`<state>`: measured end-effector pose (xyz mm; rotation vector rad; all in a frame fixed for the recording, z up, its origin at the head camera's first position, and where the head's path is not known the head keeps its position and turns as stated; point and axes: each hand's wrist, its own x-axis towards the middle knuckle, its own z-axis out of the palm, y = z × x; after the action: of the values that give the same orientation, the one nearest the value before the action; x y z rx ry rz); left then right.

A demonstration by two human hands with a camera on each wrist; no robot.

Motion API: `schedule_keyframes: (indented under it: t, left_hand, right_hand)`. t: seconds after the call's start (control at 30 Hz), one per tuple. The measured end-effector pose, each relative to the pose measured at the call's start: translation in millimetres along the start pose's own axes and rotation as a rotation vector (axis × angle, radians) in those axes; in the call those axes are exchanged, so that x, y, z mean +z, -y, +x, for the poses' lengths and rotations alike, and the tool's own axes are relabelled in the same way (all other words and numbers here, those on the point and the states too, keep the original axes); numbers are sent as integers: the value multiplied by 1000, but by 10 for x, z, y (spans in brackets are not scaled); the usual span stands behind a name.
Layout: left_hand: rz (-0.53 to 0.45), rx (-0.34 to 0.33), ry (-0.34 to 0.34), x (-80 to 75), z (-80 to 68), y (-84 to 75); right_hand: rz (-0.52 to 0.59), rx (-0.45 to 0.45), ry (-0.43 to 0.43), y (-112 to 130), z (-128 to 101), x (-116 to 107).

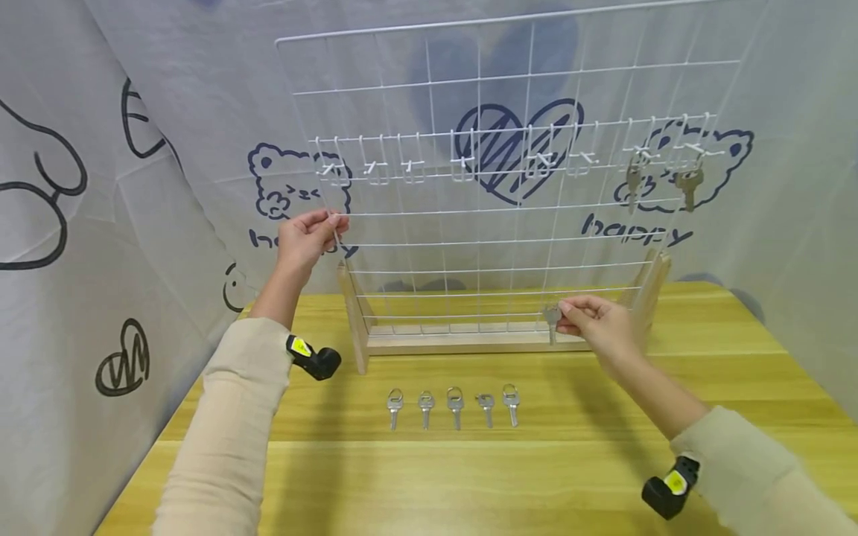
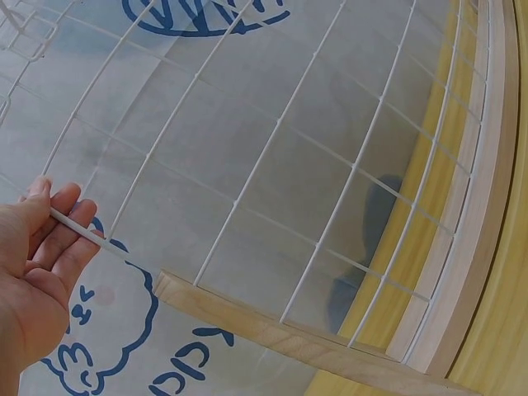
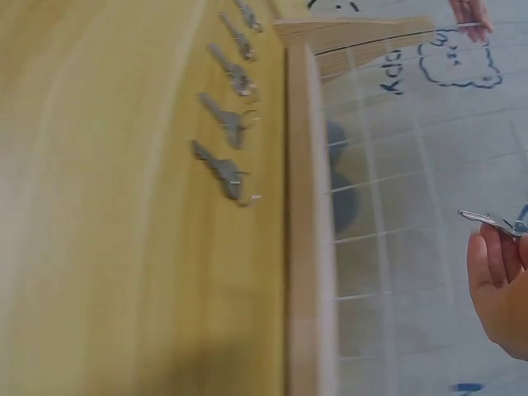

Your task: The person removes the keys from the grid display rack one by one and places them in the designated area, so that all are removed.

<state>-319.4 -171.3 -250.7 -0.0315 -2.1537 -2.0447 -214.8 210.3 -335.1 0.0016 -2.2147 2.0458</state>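
Note:
My left hand [image 1: 308, 237] pinches the left edge wire of a white wire grid rack [image 1: 496, 244], thumb and fingers around it in the left wrist view. With thumb and fingers my right hand [image 1: 599, 327] holds a silver key [image 1: 553, 318], which hangs in front of the grid's lower right part; the right wrist view shows the key [image 3: 488, 218] at the fingertips. Two keys hang from hooks at the upper right, one key [image 1: 633, 182] and beside it another key [image 1: 689, 186]. Several keys with rings lie in a row on the table, among them a middle key [image 1: 455, 406].
Several white hooks [image 1: 462, 165] line one bar across the grid. A wooden stand [image 1: 456, 344] with slanted side posts holds the grid upright on the yellow wooden table [image 1: 429, 484]. A white cloth [image 1: 67, 186] with dark drawings hangs behind and to the left.

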Motion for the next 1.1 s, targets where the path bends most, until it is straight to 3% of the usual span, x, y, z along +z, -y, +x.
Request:
schedule_keyframes:
  t: [0.27, 0.57, 1.1]
  left_hand:
    - [-18, -11, 1, 10, -19, -11]
    - [-4, 2, 1, 9, -16, -16]
    - [23, 29, 22, 7, -25, -17]
  right_hand:
    - [-43, 117, 83, -416, -130, -58]
    - [-87, 199, 131, -726, -234, -75]
    - [7, 284, 118, -1057, -314, 41]
